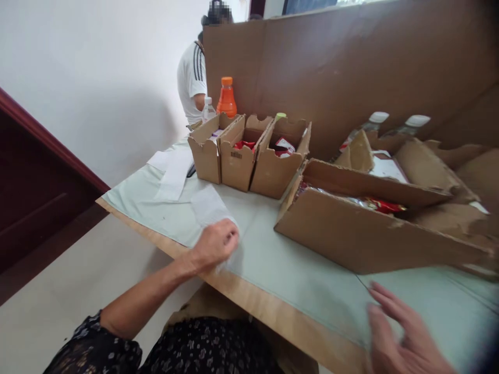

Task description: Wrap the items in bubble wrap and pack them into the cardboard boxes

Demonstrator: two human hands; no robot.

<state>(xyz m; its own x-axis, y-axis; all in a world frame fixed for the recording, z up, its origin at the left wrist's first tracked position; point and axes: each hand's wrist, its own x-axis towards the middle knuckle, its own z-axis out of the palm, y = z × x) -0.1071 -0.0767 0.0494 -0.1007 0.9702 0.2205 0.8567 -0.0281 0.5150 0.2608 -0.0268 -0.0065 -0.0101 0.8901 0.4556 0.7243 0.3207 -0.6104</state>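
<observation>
My left hand [218,241] is closed over the front edge of the table, its fingers curled onto a white tissue [210,203]. One part of this tissue lies flat beyond the knuckles, and a bit of it shows below the hand. At the lower right, my right hand [401,332] hovers by the table edge, slightly blurred, with thumb and fingers apart and nothing in them. More white tissue strips [175,174] lie on the table's left part, with a dark object [191,171] partly hidden under them.
Three small cardboard boxes [235,166] holding packets stand side by side on the green-covered table [265,259]. A longer cardboard box [366,239] sits at right. An orange bottle [226,98] and white-capped bottles [417,122] stand behind. A person [191,78] is beyond the cardboard partition [331,67].
</observation>
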